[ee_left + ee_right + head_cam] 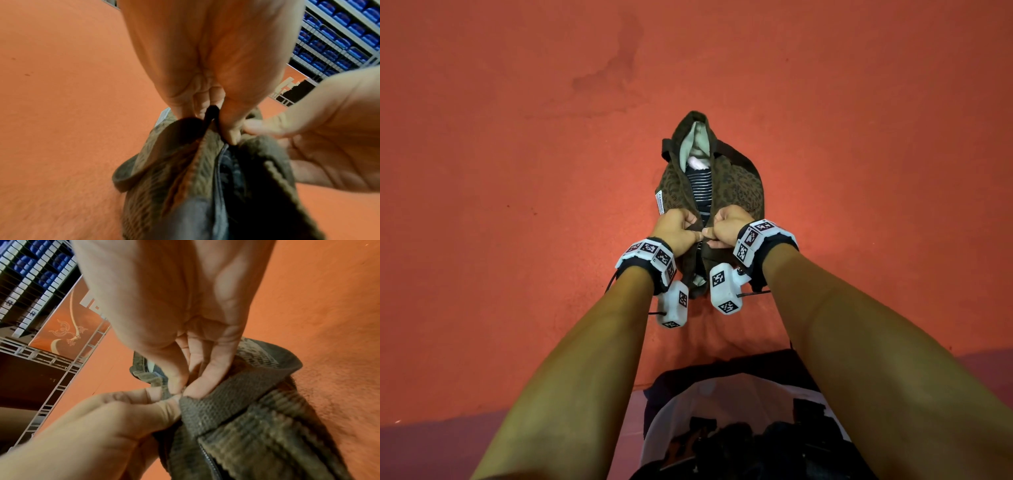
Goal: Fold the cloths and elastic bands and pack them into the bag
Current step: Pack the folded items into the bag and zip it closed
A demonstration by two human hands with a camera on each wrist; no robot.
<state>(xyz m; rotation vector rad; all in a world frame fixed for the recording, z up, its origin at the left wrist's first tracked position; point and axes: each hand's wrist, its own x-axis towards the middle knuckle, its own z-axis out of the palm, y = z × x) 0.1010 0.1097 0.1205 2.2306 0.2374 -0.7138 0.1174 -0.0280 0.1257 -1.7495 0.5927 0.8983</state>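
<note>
A brown leopard-print bag point(739, 186) lies on the orange floor, its mouth partly open along the middle. Inside it show a dark striped cloth point(702, 186), a white piece point(697, 162) and a pale green cloth point(693, 142). My left hand point(678, 229) grips the left edge of the bag's near opening, fingers curled round a dark strap point(210, 113). My right hand point(726, 228) pinches the right edge by the zip point(209, 462), on the bag's webbing strap point(216, 404). Both fists meet at the bag's near end.
Orange floor point(517, 171) spreads all around the bag. Near my body sits a dark and white bundle of gear point(739, 428). The wrist views show blue stadium seats point(337, 32) and a white railing point(51, 356) far off.
</note>
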